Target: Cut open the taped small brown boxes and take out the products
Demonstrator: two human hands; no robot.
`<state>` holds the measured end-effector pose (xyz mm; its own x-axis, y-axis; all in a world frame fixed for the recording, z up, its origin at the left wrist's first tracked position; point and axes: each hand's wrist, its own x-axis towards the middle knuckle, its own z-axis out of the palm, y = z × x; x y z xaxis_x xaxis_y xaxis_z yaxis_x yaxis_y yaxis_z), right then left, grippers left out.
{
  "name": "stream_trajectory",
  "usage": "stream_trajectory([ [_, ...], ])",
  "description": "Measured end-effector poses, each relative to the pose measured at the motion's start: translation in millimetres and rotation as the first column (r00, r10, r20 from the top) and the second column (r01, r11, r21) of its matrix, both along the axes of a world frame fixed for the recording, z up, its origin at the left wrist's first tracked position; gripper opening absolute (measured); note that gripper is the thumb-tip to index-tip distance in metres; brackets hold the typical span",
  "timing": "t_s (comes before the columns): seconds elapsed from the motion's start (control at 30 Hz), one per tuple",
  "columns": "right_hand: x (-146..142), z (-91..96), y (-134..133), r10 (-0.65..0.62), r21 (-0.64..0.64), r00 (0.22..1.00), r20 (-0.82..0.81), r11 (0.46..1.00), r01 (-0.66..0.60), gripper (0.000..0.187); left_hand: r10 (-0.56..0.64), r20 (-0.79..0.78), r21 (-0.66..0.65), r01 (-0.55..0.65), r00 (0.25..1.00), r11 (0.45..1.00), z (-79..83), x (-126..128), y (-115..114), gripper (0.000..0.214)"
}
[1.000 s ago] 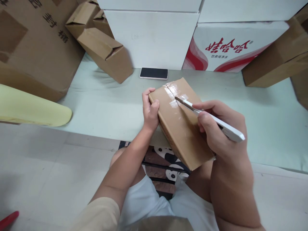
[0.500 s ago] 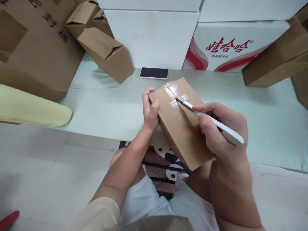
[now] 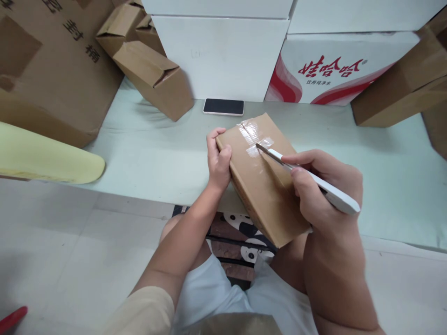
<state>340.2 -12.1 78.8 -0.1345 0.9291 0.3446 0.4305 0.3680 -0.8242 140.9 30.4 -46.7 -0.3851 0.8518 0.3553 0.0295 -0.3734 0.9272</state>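
A flat brown cardboard box (image 3: 254, 181) is tilted between the table edge and my lap. My left hand (image 3: 219, 158) grips its upper left corner, thumb on the top face and fingers round the side. Strips of clear tape (image 3: 250, 132) cross the top near its far end. In my right hand (image 3: 324, 186) is a white-handled utility knife (image 3: 314, 179), held with thumb and fingers round the handle. The dark blade's tip meets the box at the tape, or lies just over it; I cannot tell which.
A phone (image 3: 223, 107) lies on the pale green table cover (image 3: 157, 158) beyond the box. White cartons (image 3: 220, 56) are stacked behind it. Brown boxes (image 3: 153, 79) stand at left, another brown box (image 3: 398, 93) at right. A yellow roll (image 3: 49, 156) juts in from the left.
My right hand and the knife have shifted slightly to the right and toward me, the blade tip moving a little along the tape. My left hand and the box stay in place.
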Motion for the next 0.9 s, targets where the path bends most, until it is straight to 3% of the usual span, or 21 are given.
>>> stream_trajectory([
  [0.9, 3.0, -0.2, -1.5, 0.036, 0.01, 0.999, -0.005, 0.999, -0.036, 0.014, 0.024, 0.003, -0.001, -0.024, 1.0, 1.0, 1.4, -0.1, 0.4, 0.063],
])
